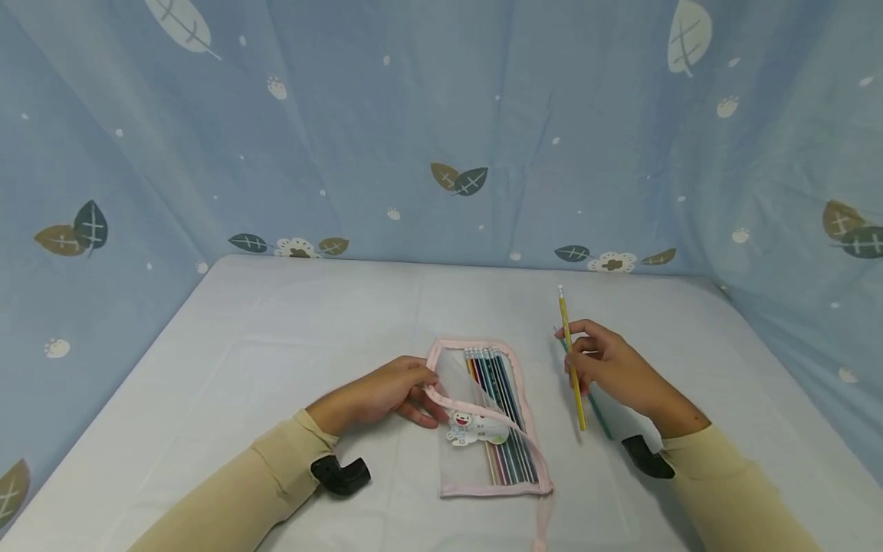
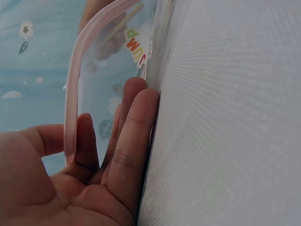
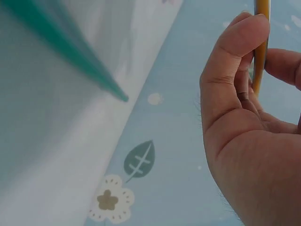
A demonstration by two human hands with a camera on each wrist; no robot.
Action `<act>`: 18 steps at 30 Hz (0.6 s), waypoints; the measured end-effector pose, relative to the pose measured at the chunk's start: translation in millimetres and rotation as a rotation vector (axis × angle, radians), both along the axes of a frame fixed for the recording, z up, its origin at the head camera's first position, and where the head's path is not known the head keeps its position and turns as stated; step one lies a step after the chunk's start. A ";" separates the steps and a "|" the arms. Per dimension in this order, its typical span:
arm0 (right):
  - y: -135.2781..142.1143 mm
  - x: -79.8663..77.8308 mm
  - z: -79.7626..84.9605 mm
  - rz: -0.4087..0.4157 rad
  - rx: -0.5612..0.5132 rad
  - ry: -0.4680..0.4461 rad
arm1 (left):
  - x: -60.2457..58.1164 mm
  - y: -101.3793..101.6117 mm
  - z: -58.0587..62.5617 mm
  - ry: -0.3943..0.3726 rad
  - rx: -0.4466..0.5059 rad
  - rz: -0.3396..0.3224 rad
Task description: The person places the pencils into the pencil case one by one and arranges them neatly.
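A clear pencil case (image 1: 483, 490) with pink trim lies on the table, several pencils (image 1: 498, 383) inside it. My left hand (image 1: 400, 389) pinches the trim of its top flap, which is lifted and folded back. In the left wrist view, thumb and forefinger meet on the pink trim (image 2: 71, 94) while the other fingers extend beside it. To the case's right, my right hand (image 1: 610, 364) holds a yellow pencil (image 1: 577, 399) nearly upright, its eraser end pointing away from me. Beneath that hand lies a green pencil (image 1: 600, 418), partly covered by the fingers.
A white cloth covers the table (image 1: 310, 307). Blue leaf-print fabric (image 1: 386, 138) hangs around its back and sides. The case carries a cartoon label (image 1: 476, 429), and a pink strap (image 1: 543, 521) trails from its right corner towards me.
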State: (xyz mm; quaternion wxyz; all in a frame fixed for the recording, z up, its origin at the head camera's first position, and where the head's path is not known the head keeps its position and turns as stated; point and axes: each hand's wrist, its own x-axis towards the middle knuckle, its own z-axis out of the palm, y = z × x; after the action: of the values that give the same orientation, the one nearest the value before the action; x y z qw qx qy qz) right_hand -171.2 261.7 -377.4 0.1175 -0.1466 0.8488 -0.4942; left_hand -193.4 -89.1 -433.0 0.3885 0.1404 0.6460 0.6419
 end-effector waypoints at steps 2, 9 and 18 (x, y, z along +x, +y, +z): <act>-6.4 -0.9 -0.2 0.009 -0.019 0.011 | 0.4 -1.9 0.9 -0.001 0.000 0.000; -21.3 -5.3 -0.3 0.003 -0.059 -0.018 | 0.4 -0.6 -0.3 0.002 0.008 -0.001; -40.5 -7.3 -2.6 0.013 -0.059 -0.084 | 0.6 -0.3 -0.2 -0.001 0.000 0.018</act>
State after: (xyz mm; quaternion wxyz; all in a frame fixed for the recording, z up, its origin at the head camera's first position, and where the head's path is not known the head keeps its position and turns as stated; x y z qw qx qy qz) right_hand -178.5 221.3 -380.0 0.1518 -0.1346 0.8272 -0.5240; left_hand -192.7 -89.4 -433.2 0.3831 0.1341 0.6472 0.6453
